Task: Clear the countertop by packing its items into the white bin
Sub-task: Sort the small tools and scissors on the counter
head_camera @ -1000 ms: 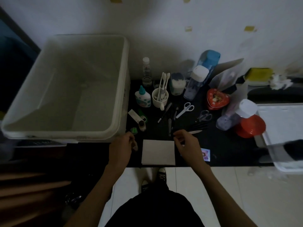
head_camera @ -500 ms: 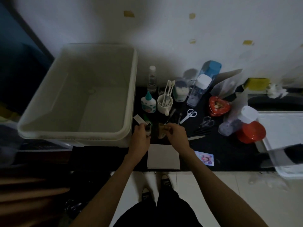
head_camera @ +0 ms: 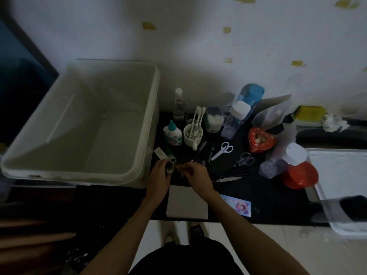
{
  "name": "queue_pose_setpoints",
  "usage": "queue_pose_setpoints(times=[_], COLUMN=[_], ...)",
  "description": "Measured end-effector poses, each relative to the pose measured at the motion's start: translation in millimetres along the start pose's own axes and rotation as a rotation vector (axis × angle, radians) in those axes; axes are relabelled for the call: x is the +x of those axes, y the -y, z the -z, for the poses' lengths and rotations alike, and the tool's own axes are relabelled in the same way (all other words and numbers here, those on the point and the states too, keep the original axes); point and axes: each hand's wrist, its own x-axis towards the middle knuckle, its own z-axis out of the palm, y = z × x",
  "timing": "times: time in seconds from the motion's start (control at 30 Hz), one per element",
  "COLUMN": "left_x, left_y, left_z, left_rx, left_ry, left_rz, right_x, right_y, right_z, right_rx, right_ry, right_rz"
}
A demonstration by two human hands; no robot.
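Observation:
The white bin (head_camera: 139,175) stands empty at the left end of the black countertop (head_camera: 268,199). My left hand (head_camera: 158,177) grips a small dark bottle-like item (head_camera: 169,168) just right of the bin's near corner. My right hand (head_camera: 195,173) pinches a small brownish item (head_camera: 181,167) beside it; what it is cannot be made out. Behind the hands lie a flat white packet (head_camera: 159,152), a green item (head_camera: 170,153), a glue bottle (head_camera: 172,133), and a mug (head_camera: 192,134) with toothbrushes. A white square pad (head_camera: 186,203) lies at the front edge.
White scissors (head_camera: 222,150), dark scissors (head_camera: 245,159), pens and a blade (head_camera: 228,178) lie mid-counter. A red heart tin (head_camera: 261,138), clear bottles (head_camera: 236,121), a red bowl (head_camera: 299,175) and a picture card (head_camera: 238,205) sit right. A white tray (head_camera: 341,175) and clear box (head_camera: 345,217) stand far right.
Both hands moved away from the white pad toward the small items by the bin's corner and took hold of them. The camera view also tilted slightly.

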Motion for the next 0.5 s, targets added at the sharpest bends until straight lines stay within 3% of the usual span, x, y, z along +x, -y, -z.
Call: queue_pose_setpoints(times=[0.5], left_x=[5], left_y=[5], left_z=[-9], left_rx=[-0.094], left_ry=[0.060], left_rz=[0.056], right_x=[-3], right_y=[-15], right_z=[18], right_rx=[0.077], right_ry=[0.118], right_rz=[-0.068])
